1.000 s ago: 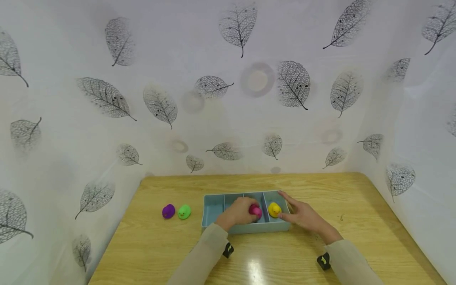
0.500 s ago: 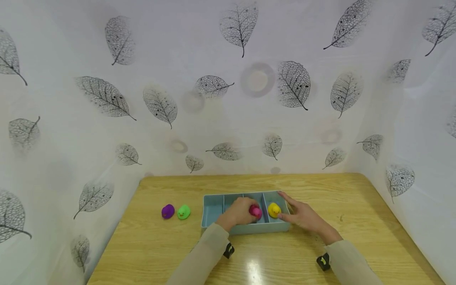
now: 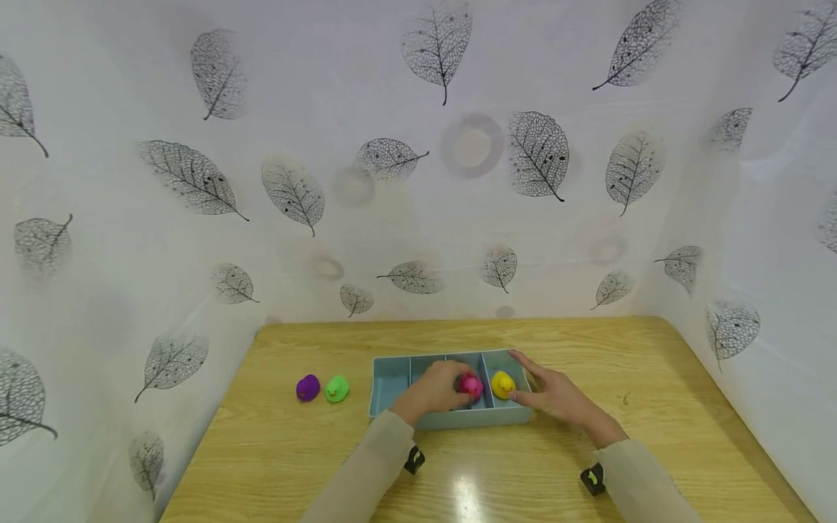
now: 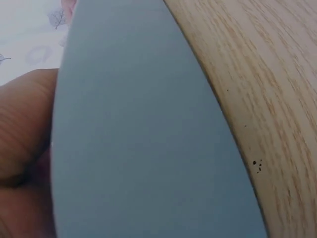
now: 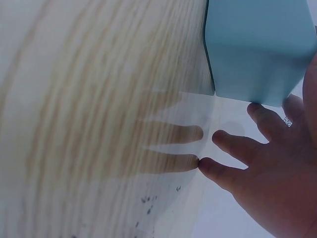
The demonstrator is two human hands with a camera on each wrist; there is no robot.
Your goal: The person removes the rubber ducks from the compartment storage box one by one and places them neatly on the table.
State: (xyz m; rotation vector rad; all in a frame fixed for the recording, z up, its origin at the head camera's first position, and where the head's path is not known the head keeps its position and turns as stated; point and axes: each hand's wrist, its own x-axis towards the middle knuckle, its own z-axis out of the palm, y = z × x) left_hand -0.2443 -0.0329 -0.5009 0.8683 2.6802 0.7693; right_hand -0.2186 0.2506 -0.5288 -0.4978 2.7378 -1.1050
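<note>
Inside tray [image 3: 392, 378], L hand [image 3: 434, 390] grips pink duck [image 3: 469, 385] upright.

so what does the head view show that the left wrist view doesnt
Only the head view shows the pink duck gripped by the left hand, the yellow duck, the right hand at the tray's end, and the purple duck and green duck outside. Only the left wrist view shows the tray wall close up. Both show the blue tray and wooden table.
</note>
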